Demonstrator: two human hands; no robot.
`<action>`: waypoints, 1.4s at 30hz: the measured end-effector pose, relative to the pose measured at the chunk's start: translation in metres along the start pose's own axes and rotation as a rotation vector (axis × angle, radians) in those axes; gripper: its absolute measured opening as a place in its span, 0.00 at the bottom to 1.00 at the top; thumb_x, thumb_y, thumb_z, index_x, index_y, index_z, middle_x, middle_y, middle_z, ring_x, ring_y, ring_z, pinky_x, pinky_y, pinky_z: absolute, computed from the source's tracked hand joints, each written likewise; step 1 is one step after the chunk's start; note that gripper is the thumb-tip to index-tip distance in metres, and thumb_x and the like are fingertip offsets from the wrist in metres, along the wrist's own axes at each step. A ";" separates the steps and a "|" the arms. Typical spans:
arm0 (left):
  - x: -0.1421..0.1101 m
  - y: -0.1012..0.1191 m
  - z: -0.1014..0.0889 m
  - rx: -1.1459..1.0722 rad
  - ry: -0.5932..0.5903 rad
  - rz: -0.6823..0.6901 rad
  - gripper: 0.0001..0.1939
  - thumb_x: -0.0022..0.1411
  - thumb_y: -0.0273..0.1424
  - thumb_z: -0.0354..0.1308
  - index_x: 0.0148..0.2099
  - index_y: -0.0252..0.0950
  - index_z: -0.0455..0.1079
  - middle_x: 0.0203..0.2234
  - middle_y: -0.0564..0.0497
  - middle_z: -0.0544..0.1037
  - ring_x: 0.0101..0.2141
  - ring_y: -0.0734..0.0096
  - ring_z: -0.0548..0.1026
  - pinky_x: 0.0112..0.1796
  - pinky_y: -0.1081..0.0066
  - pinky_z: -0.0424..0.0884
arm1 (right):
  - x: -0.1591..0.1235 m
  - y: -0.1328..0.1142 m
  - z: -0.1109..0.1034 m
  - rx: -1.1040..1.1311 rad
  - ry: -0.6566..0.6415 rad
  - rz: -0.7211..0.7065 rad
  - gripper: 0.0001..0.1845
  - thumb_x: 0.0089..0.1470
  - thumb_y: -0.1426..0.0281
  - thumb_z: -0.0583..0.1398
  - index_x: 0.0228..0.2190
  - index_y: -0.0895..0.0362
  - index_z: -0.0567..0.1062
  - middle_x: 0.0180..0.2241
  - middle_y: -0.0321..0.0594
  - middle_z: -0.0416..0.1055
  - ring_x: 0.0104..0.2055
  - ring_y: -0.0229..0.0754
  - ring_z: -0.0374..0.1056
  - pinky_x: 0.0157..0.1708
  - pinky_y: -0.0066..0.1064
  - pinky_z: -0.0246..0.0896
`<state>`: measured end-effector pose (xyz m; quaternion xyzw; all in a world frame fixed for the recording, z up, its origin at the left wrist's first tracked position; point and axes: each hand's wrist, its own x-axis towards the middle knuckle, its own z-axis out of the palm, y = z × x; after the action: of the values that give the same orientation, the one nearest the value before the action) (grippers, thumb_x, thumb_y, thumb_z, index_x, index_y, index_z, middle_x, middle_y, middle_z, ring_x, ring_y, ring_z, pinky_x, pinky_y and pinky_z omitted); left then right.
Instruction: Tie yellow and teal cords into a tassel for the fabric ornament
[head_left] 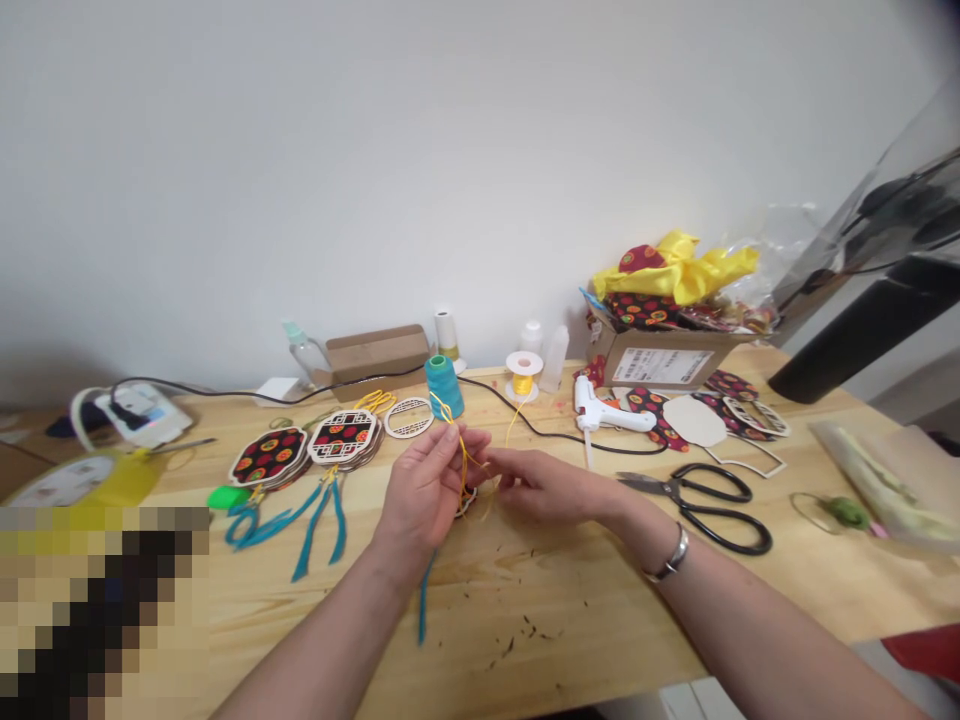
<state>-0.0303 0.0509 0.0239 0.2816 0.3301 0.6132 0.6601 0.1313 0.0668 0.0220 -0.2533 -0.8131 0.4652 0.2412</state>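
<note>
Between finger and thumb, my left hand (424,480) pinches a looped yellow cord (463,465) above the wooden table. Close beside it, my right hand (544,485) has its fingers closed at the cord's right side, on a thin yellow strand. A patterned ornament piece (466,500) shows partly below the left fingers; most of it is hidden. A teal tassel strand (424,605) hangs below my left hand. Behind the hands stand a teal thread spool (444,387) and a white spool of yellow cord (523,378), from which a strand runs down toward my right hand.
Stacked patterned ornaments (343,440) with teal tassels lie left. Black-handled scissors (697,495) and a white glue gun (611,410) lie right. A cardboard box (660,360) of fabric stands at the back right. A black cable (247,393) crosses the table's rear.
</note>
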 end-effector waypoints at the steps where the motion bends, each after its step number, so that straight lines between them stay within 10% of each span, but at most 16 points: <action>1: 0.001 0.000 0.000 -0.020 0.019 0.009 0.04 0.51 0.27 0.62 0.32 0.33 0.72 0.25 0.51 0.79 0.30 0.74 0.75 0.34 0.73 0.71 | 0.000 0.001 0.001 0.019 -0.034 0.035 0.37 0.43 0.85 0.49 0.55 0.51 0.61 0.39 0.36 0.72 0.34 0.35 0.66 0.33 0.25 0.60; 11: 0.004 0.003 -0.001 -0.087 0.130 0.010 0.03 0.55 0.23 0.56 0.31 0.32 0.71 0.24 0.48 0.79 0.29 0.72 0.77 0.35 0.70 0.73 | 0.000 0.012 -0.006 -0.033 0.100 0.325 0.20 0.45 0.78 0.55 0.42 0.62 0.74 0.28 0.38 0.72 0.28 0.35 0.66 0.30 0.25 0.60; 22: 0.003 0.003 -0.003 -0.093 0.059 -0.006 0.01 0.53 0.24 0.59 0.31 0.32 0.71 0.21 0.53 0.76 0.27 0.75 0.75 0.33 0.72 0.72 | -0.004 0.010 -0.019 -0.291 0.095 0.291 0.14 0.46 0.71 0.60 0.38 0.57 0.76 0.23 0.34 0.70 0.24 0.33 0.61 0.24 0.23 0.54; 32: -0.011 -0.001 0.000 0.200 -0.205 0.030 0.10 0.57 0.30 0.57 0.25 0.34 0.73 0.24 0.50 0.75 0.41 0.67 0.71 0.46 0.68 0.62 | 0.016 -0.004 -0.070 -0.964 0.608 0.382 0.13 0.55 0.71 0.51 0.34 0.58 0.75 0.38 0.46 0.70 0.36 0.42 0.67 0.33 0.30 0.57; 42: -0.013 -0.005 -0.003 0.353 -0.254 0.096 0.10 0.55 0.34 0.59 0.26 0.37 0.75 0.25 0.50 0.76 0.43 0.66 0.67 0.44 0.70 0.59 | 0.066 -0.005 -0.108 -0.794 0.781 0.415 0.12 0.52 0.75 0.54 0.32 0.61 0.77 0.24 0.41 0.74 0.29 0.38 0.71 0.33 0.25 0.60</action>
<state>-0.0299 0.0369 0.0188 0.4832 0.3326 0.5361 0.6070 0.1488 0.1750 0.0854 -0.6303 -0.7093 0.0354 0.3135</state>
